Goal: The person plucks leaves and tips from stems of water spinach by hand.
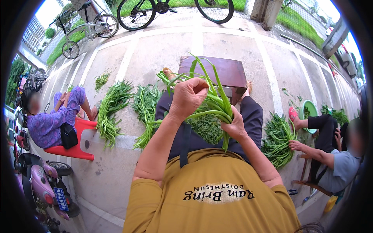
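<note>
My right hand point(235, 125) grips a bunch of long green leafy-vegetable stems point(217, 102), which fan out up and to the left. My left hand point(189, 97) is raised in front of the bunch, its thumb and fingertips pinched together; whether a thin piece is between them cannot be made out. Between my legs lies a heap of loose green leaves point(206, 128). Beyond the bunch stands a dark reddish wooden stool point(214, 68). Two piles of stemmed greens lie on the paving at my left, one nearer point(147, 107) and one farther point(112, 107).
A person on a red plastic stool point(84, 139) sits at the left. At the right, another seated person touches a pile of greens point(276, 139) near a green basin point(309, 112). Bicycles point(137, 14) stand beyond, by a wire fence. A pink scooter point(40, 180) is at lower left.
</note>
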`<state>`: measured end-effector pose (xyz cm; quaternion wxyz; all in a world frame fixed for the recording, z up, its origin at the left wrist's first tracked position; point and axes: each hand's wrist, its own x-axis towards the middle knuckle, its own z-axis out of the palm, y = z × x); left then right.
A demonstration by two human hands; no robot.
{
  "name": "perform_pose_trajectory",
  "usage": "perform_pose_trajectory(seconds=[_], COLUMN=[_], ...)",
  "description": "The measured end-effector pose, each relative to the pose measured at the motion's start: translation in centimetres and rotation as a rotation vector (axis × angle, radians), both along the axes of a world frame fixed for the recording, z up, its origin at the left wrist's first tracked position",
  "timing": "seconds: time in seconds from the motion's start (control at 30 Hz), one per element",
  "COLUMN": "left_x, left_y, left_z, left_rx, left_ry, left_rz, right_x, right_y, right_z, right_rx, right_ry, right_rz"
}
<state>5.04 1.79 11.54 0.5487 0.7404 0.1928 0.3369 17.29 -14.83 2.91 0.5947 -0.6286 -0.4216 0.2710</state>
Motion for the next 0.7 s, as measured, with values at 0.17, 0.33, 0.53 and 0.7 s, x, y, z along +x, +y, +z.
perform_pose_trajectory(seconds=[0.17, 0.33, 0.53, 0.7], left_x=[-2.6, -4.6, -4.6, -3.8], left_y=[-3.6, -6.5, -7.7, -7.7], left_z=[-0.5, -2.0, -8.1, -9.9], left_rx=[0.087, 0.194, -0.137, -0.375], left_ry=[0.035, 0.238, 0.511, 0.446], left_rz=[-0.065, -0.244, -0.395, -0.319], right_x=[0.0, 0.3, 0.7, 1.3], right_y=[0.2, 0.0, 0.0, -0.3], right_z=[-0.1, -0.2, 0.0, 0.3], right_rx=[-0.002, -0.009, -0.012, 0.046], right_ry=[-0.005, 0.015, 0.062, 0.218], right_rz=[0.015, 0.004, -0.026, -0.103])
